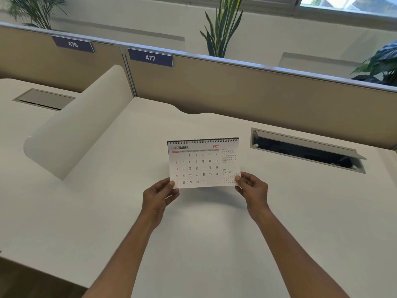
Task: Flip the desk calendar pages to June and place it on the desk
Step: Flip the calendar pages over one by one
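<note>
A white spiral-bound desk calendar (pixel 199 164) is held upright above the white desk (pixel 193 244), its front page reading DECEMBER 2026. My left hand (pixel 160 195) pinches its lower left corner, thumb on the front. At the lower right corner my right hand (pixel 252 189) grips the same way. The black spiral runs along the top edge. The calendar casts a shadow on the desk just below it.
An open cable hatch (pixel 307 150) is set into the desk at the right. A rounded white divider (pixel 75 127) stands at the left, with a closed hatch (pixel 44 98) beyond it. A tan partition (pixel 247 91) with number plates 476 and 477 closes the back; plants rise behind.
</note>
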### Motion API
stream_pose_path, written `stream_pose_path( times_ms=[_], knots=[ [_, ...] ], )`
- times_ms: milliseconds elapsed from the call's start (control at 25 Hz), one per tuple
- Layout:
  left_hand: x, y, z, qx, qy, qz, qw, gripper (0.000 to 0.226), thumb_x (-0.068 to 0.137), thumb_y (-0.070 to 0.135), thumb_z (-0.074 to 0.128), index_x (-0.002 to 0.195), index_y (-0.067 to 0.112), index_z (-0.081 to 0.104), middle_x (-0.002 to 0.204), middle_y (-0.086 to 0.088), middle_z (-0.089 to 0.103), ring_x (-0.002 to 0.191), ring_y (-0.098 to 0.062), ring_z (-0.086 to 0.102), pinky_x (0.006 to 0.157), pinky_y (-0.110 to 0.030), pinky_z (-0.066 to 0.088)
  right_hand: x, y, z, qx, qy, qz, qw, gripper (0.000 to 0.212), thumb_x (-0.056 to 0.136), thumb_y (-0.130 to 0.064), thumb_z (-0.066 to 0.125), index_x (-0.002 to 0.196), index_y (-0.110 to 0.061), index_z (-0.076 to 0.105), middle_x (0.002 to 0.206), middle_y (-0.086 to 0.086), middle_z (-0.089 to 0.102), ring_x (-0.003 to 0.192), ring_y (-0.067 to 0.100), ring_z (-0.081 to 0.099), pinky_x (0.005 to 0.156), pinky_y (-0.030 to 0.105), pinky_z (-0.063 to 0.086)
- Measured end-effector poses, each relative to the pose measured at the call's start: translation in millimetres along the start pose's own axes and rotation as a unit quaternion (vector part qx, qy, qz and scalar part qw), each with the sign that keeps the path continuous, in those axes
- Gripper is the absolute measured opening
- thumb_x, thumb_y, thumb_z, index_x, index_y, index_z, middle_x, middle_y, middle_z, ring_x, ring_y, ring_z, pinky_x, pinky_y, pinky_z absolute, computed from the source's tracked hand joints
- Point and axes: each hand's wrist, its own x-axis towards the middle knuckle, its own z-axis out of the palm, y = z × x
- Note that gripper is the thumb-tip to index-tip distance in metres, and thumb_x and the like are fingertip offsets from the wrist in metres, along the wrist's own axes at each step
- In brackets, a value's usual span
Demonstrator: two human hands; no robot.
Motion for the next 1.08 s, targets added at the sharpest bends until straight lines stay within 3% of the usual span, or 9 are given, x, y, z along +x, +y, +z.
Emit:
stream_pose_path(
  times_ms=[200, 400, 560, 640, 760, 880, 960, 1080],
  knots=[
    [-3.1, 1.6, -3.4, 0.062, -0.033, 0.014, 0.997, 0.022, 0.089, 0.004, 0.078, 0.111, 0.006, 0.076, 0.102, -0.01, 0.083, 0.078, -0.012, 0.072, 0.074, -0.023, 0.06, -2.7, -4.8, -1.9, 0.02, 0.004, 0.022, 1.0, 0.016, 0.094, -0.011, 0.072, 0.108, -0.005, 0.075, 0.1, 0.009, 0.081, 0.085, 0.017, 0.071, 0.076, 0.03, 0.06],
    [-3.7, 6.4, -4.1, 0.074, -0.027, 0.037, 0.996, 0.022, 0.081, 0.009, 0.085, 0.102, 0.007, 0.077, 0.099, -0.015, 0.082, 0.081, -0.016, 0.075, 0.074, -0.023, 0.06, -3.4, -8.0, -1.8, 0.047, 0.001, 0.036, 0.998, 0.02, 0.094, -0.012, 0.072, 0.11, 0.0, 0.074, 0.106, 0.014, 0.078, 0.093, 0.021, 0.07, 0.079, 0.031, 0.058],
    [-3.8, 9.3, -3.8, 0.085, -0.026, 0.042, 0.995, 0.044, 0.065, 0.027, 0.092, 0.101, 0.007, 0.075, 0.099, -0.014, 0.083, 0.085, -0.018, 0.074, 0.073, -0.024, 0.059, -5.7, -8.1, -0.4, 0.062, -0.003, 0.03, 0.998, 0.012, 0.094, -0.011, 0.072, 0.103, -0.004, 0.076, 0.1, 0.009, 0.081, 0.096, 0.019, 0.073, 0.079, 0.028, 0.059],
    [-4.0, 10.7, -2.7, 0.09, -0.032, 0.039, 0.995, 0.044, 0.068, 0.034, 0.09, 0.103, 0.011, 0.079, 0.103, -0.013, 0.082, 0.089, -0.019, 0.074, 0.075, -0.028, 0.06, -7.0, -10.4, -1.6, 0.08, -0.023, 0.037, 0.996, 0.008, 0.094, -0.014, 0.072, 0.095, -0.008, 0.077, 0.101, 0.01, 0.081, 0.096, 0.02, 0.073, 0.081, 0.029, 0.059],
    [-2.6, 15.2, -1.4, 0.05, -0.056, 0.024, 0.997, 0.031, 0.088, 0.04, 0.077, 0.104, 0.015, 0.082, 0.112, -0.01, 0.081, 0.096, -0.019, 0.076, 0.078, -0.032, 0.062, -6.9, -18.8, -4.2, 0.124, -0.061, 0.065, 0.988, 0.018, 0.096, -0.023, 0.069, 0.086, -0.012, 0.077, 0.105, 0.012, 0.079, 0.097, 0.021, 0.073, 0.083, 0.034, 0.06],
    [2.7, 23.8, 1.1, -0.015, -0.055, 0.011, 0.998, 0.025, 0.102, 0.025, 0.065, 0.117, 0.008, 0.076, 0.113, -0.011, 0.08, 0.092, -0.02, 0.077, 0.072, -0.031, 0.063, -2.8, -30.1, -3.2, 0.165, -0.078, 0.073, 0.981, 0.023, 0.099, -0.025, 0.061, 0.098, -0.007, 0.075, 0.112, 0.018, 0.075, 0.103, 0.028, 0.072, 0.085, 0.037, 0.06],
    [6.9, 30.5, 4.2, -0.037, -0.042, 0.018, 0.998, 0.024, 0.1, 0.007, 0.063, 0.123, 0.008, 0.072, 0.11, -0.009, 0.081, 0.089, -0.019, 0.077, 0.068, -0.03, 0.062, 0.2, -39.6, -0.1, 0.187, -0.081, 0.061, 0.977, 0.02, 0.099, -0.016, 0.061, 0.114, -0.006, 0.07, 0.116, 0.021, 0.074, 0.103, 0.03, 0.072, 0.078, 0.036, 0.061],
    [10.3, 43.3, 10.2, -0.052, -0.059, 0.063, 0.995, 0.035, 0.094, -0.004, 0.066, 0.123, 0.015, 0.073, 0.112, -0.007, 0.08, 0.095, -0.019, 0.078, 0.072, -0.032, 0.064, 5.5, -51.5, 4.9, 0.22, -0.085, 0.051, 0.971, 0.027, 0.095, -0.007, 0.066, 0.122, -0.013, 0.068, 0.111, 0.018, 0.077, 0.094, 0.027, 0.075, 0.072, 0.034, 0.063]
  ],
)
